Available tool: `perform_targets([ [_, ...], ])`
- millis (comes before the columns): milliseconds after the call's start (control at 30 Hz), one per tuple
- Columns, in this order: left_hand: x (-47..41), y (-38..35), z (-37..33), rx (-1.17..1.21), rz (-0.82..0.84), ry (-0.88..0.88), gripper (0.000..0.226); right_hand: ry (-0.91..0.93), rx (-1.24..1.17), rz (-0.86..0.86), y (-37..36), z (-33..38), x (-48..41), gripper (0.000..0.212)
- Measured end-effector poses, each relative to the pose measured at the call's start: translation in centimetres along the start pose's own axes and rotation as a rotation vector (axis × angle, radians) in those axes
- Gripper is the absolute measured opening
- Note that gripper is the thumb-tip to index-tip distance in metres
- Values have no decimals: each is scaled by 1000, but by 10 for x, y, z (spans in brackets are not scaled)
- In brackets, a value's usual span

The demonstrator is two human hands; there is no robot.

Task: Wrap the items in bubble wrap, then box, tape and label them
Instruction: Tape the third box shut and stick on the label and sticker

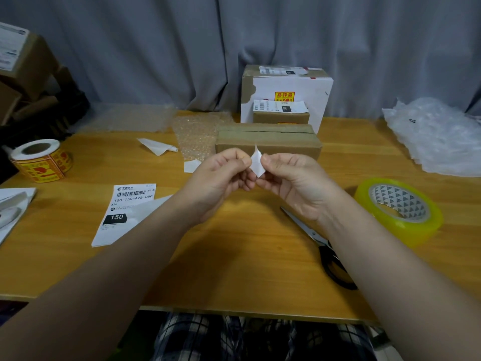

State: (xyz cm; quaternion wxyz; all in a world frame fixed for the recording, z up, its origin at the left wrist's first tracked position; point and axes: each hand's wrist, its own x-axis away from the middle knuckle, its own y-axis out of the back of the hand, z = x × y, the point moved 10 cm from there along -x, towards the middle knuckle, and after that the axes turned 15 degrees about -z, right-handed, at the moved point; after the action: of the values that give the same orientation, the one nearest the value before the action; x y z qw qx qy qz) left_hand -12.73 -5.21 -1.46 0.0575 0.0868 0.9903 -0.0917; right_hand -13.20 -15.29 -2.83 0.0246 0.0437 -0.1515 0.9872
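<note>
Just in front of the taped box (268, 142), left hand (221, 178) and right hand (294, 183) both pinching a small sticker (257, 162), peeling maybe, could easily curl and stick to itself.

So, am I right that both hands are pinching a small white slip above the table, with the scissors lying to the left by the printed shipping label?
Not quite: the scissors lie to the right, near the yellow tape roll, not by the printed shipping label. The head view shows it. The left hand and right hand do pinch the small white slip above the table.
</note>
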Motion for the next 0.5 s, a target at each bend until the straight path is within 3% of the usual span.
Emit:
perform_targets([
  [133,0,-3,-5,-283,35,-48,48,230,296,-82,7,12,0,9],
  [267,-5,-3,-12,-430,2,-154,20,371,420,-97,3,25,7,10],
  [333,-5,-2,-13,-388,23,-165,11,366,410,-97,3,27,8,11],
  [500,-3,-3,-9,-200,15,-124,17,189,145,-76,2,12,7,16],
])
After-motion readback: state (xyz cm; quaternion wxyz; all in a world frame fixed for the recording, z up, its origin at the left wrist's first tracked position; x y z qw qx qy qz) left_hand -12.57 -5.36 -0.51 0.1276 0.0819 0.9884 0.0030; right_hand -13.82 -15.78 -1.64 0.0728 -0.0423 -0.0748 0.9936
